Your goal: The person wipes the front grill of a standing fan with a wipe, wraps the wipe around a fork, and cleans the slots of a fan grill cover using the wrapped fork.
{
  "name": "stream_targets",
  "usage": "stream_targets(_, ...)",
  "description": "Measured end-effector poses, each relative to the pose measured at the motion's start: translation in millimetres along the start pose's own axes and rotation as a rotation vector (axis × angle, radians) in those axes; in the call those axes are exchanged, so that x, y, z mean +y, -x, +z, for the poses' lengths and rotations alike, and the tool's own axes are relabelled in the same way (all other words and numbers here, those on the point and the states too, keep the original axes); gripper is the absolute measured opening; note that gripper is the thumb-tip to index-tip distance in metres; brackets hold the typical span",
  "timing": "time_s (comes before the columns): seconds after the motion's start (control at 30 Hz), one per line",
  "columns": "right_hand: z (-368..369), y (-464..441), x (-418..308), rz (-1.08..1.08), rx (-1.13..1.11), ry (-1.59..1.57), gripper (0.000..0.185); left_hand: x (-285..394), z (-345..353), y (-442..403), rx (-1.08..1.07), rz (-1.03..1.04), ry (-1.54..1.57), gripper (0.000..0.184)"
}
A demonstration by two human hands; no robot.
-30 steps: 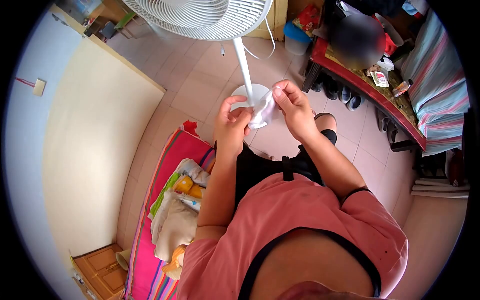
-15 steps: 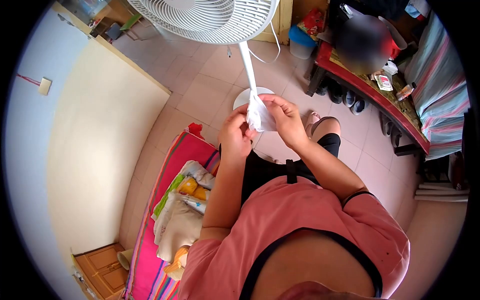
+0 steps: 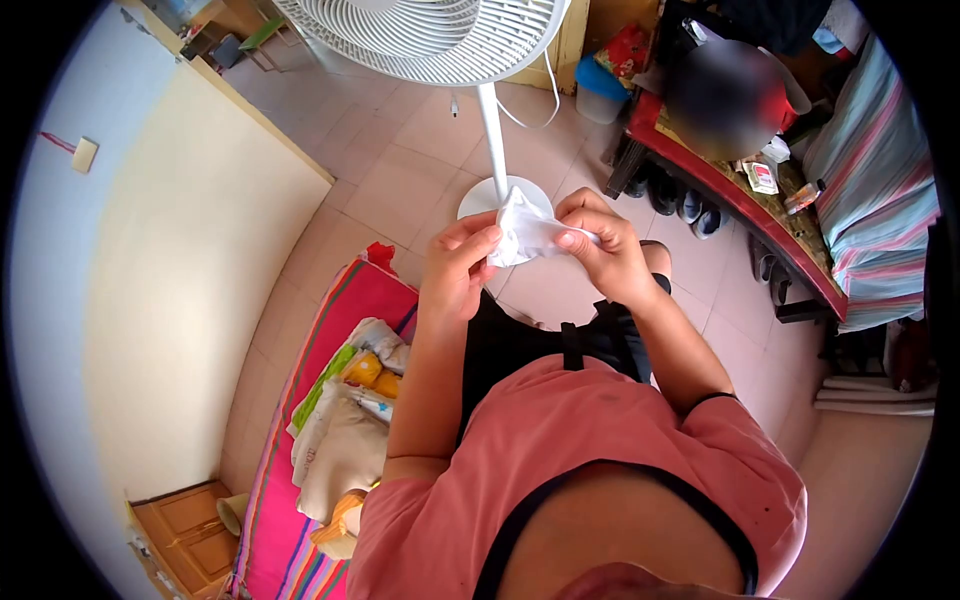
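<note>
A small, thin white cloth [image 3: 522, 232] is stretched between my two hands, above my lap and in front of the fan's base. Its exact kind is hard to make out; it looks soft and creased, with a peak at the top. My left hand [image 3: 460, 262] pinches its left edge between thumb and fingers. On the other side, my right hand [image 3: 608, 252] grips the right end, thumb on top, with a bit of cloth showing past the thumb. Just beyond stands a white floor fan [image 3: 490, 130], its round base partly hidden by the cloth.
To the left, a pink striped mat [image 3: 290, 440] carries folded clothes [image 3: 345, 430]. A red-edged bench [image 3: 740, 190] holds a small box [image 3: 760, 178] and a bottle [image 3: 803, 197], with shoes [image 3: 690, 207] beneath. A blue and white bucket [image 3: 600, 90] stands near the fan's cord.
My hands have moved apart, the right one further right, and the cloth is now spread sideways instead of hanging bunched. The view has shifted slightly.
</note>
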State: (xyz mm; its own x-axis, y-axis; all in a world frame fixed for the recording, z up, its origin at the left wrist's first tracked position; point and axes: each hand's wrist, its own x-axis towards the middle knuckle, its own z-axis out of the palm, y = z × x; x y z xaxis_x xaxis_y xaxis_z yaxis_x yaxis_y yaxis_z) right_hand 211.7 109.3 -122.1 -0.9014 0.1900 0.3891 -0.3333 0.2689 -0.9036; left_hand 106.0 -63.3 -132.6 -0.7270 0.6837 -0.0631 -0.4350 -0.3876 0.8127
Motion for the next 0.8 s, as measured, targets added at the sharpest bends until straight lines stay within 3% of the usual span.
stream_targets(0.1, 9.0, 6.2, -7.3, -0.21, 0.012, 0.108, 0.017, -2.7, 4.1, -0.3, 0.114, 0.032, -0.113, 0.025)
stream_targets(0.17, 9.3, 10.9, -24.4, -0.218, -0.084, 0.292, 0.018, -6.3, 11.1, -1.0, 0.179, 0.124, -0.256, 0.024)
stream_targets(0.3, 3.6, 2.2, -33.5, -0.325, -0.056, 0.31, 0.021, -8.1, 20.9, 4.5, 0.212, 0.262, -0.618, 0.022)
stream_targets(0.43, -3.1, -16.3, -39.2, -0.284, -0.041, 0.297, 0.017, -20.4, 21.2, 4.5, 0.239, 0.206, -0.859, 0.019)
stream_targets(0.57, -8.2, -30.4, -13.7, -0.158, 0.009, 0.232, 0.018, -33.0, 13.3, 5.1, 0.127, 0.43, -0.821, 0.016)
stream_targets(0.63, -9.6, -35.1, -4.6, 0.351, 0.012, -0.149, 0.025, -31.7, 9.6, 6.9, 0.108, 0.49, -0.853, 0.016)
stream_targets(0.73, -11.1, -31.4, -16.6, 0.537, 0.0, -0.14, 0.033, -21.0, 10.7, 11.5, 0.11, 0.494, -0.77, 0.018)
stream_targets(0.8, -13.3, -30.0, -17.3, 0.617, -0.017, -0.108, 0.034, -12.5, 14.2, 15.8, 0.113, 0.395, -1.139, 0.018)
